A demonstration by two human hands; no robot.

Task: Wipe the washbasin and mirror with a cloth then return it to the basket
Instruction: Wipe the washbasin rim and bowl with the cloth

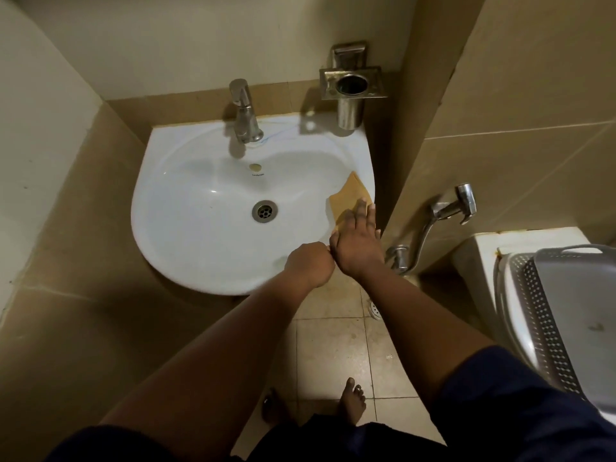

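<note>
Fingers (361, 215) of the right hand (358, 245) press flat on one cloth (350, 198) in one washbasin (200, 195); the left hand (310, 265) is fisted, holding nothing visible; one basket (540, 311) stands right.

Dim warm light, edge distortion, slight blur.
</note>
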